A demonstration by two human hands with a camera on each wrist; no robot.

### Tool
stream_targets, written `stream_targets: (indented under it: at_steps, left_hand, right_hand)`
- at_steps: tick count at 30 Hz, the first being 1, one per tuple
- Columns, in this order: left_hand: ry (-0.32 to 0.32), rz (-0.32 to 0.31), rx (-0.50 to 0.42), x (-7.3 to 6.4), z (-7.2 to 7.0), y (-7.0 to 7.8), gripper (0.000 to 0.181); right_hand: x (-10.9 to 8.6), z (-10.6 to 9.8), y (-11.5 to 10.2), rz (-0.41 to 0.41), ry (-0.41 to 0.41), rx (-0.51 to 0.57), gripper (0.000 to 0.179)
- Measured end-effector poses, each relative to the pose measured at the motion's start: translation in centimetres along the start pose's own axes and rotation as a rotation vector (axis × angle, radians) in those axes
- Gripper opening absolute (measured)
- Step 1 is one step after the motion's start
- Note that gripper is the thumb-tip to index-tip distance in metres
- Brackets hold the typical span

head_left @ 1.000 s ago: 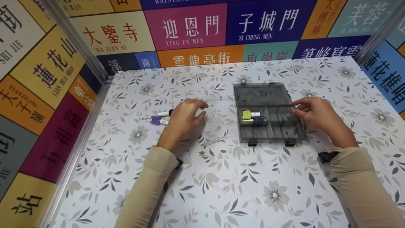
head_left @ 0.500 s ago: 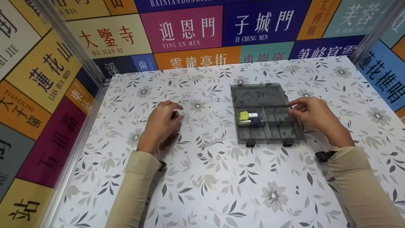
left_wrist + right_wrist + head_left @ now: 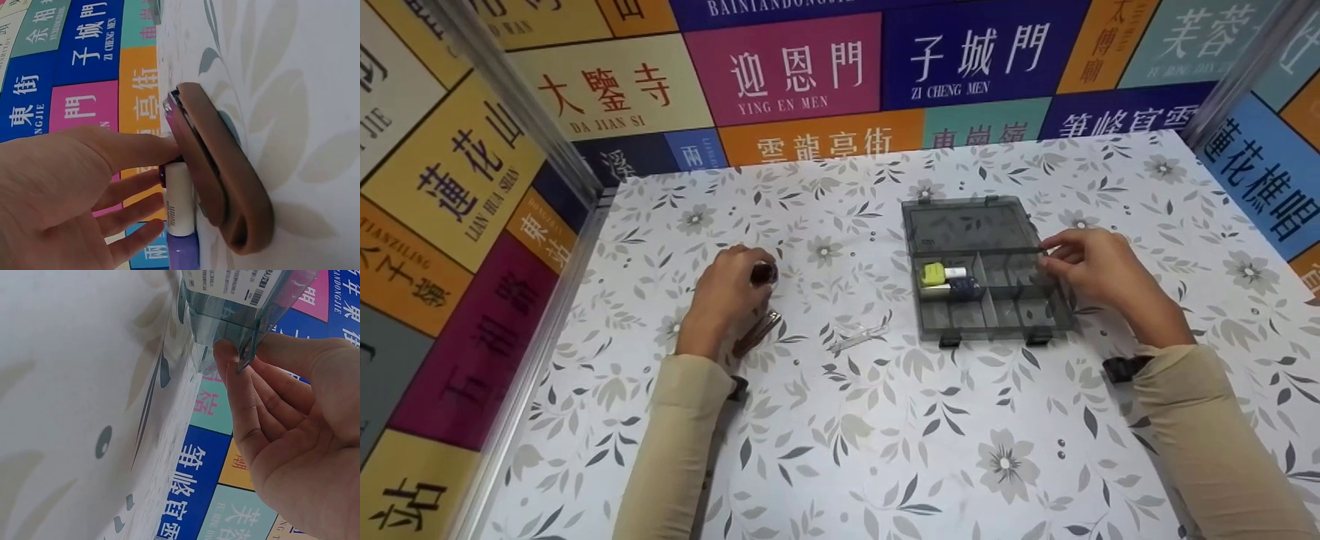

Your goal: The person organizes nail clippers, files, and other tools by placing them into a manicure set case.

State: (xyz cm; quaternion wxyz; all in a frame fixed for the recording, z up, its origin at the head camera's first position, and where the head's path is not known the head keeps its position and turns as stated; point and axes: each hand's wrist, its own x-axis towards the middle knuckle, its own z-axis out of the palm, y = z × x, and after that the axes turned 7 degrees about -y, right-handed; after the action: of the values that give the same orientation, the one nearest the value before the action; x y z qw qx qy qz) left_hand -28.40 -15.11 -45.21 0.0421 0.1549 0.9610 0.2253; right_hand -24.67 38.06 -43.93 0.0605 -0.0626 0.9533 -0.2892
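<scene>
Table (image 3: 900, 420): white, floral.
Walls (image 3: 780, 75): coloured sign panels.
Box (image 3: 994, 331): right; right hand (image 3: 1102, 274) pinches its right edge.
Left hand (image 3: 724, 292): at dark bottle (image 3: 765, 274), left; cannot tell if clamped.
Wrist views only: purple-and-white bottle (image 3: 181, 208), printed label (image 3: 230, 281).

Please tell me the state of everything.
Box: open, right grip pinching edge
Yellow bottle: capped, lying in box
Navy bottle: capped, lying in box
Dark bottle: held by left grip
Purple bottle: capped, lying on table
Nail clipper: lying on table
Clear strip: lying on table
</scene>
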Motion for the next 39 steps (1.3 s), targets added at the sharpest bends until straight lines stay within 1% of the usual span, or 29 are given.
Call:
stream_targets:
  at_steps: [6, 12, 17, 25, 31, 35, 39]
  left_hand:
    - [-0.008, -0.009, -0.005, 0.2, 0.2, -0.3, 0.035]
    - [-0.031, -0.049, 0.016, 0.4, 0.3, -0.5, 0.041]
    - [-0.034, -0.067, 0.027, 0.5, 0.5, -0.5, 0.039]
    - [-0.021, -0.053, 0.048, 0.5, 0.5, -0.1, 0.034]
    - [-0.010, -0.040, 0.068, 0.5, 0.6, -0.1, 0.034]
    - [0.009, -0.030, 0.075, 0.5, 0.7, 0.2, 0.033]
    - [0.040, -0.005, 0.067, 0.4, 0.8, 0.8, 0.031]
  right_hand:
    - [-0.1, 0.0, -0.1, 0.018, -0.004, 0.010, 0.030]
    - [-0.1, 0.1, -0.2, 0.016, 0.006, -0.007, 0.030]
    - [-0.2, 0.1, -0.2, 0.024, 0.005, -0.004, 0.031]
    - [-0.2, 0.0, -0.1, 0.026, 0.005, -0.003, 0.032]
    - [-0.3, 0.0, -0.1, 0.020, 0.011, 0.002, 0.031]
    - [-0.3, 0.0, -0.1, 0.017, 0.019, 0.005, 0.028]
    - [-0.3, 0.0, -0.1, 0.009, 0.030, -0.005, 0.026]
